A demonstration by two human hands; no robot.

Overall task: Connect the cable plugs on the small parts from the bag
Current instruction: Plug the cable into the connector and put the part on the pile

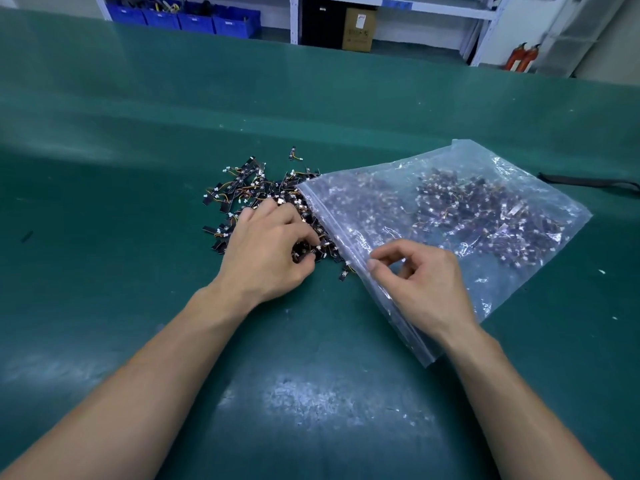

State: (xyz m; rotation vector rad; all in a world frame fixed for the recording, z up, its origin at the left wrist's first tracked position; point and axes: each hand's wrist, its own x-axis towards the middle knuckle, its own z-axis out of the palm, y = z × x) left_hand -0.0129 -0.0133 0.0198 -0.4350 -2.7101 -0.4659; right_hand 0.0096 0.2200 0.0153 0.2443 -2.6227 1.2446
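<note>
Two bare forearms (138,375) come in from 6 o'clock. Left hand (270,251) is palm-down on the near edge of the heap, fingers curled in and thumb closed against them on a few small parts (249,192). Right hand (426,282) sits over the bag (485,174), thumb and index tip pinched on the film beside the zip edge, other fingers loosely curled.

Small parts: short black strips, each with thin orange/yellow leads ending in a white plug (225,170). The heap spills from the bag mouth toward 9 o'clock. I see one stray lying apart at the heap's 12 o'clock.

The bag is a clear zip-lock, lying flat at 2 o'clock of the hands, with a big dark cluster of the same parts inside.

Surface is a green mat (138,168), scuffed white near 6 o'clock. A black strap (588,181) lies at 3 o'clock, past the bag.

Back of the room, 12 o'clock: white racking (294,19), blue bins (194,19), a carton (358,29). Red extinguishers (523,57) at 1 o'clock.
</note>
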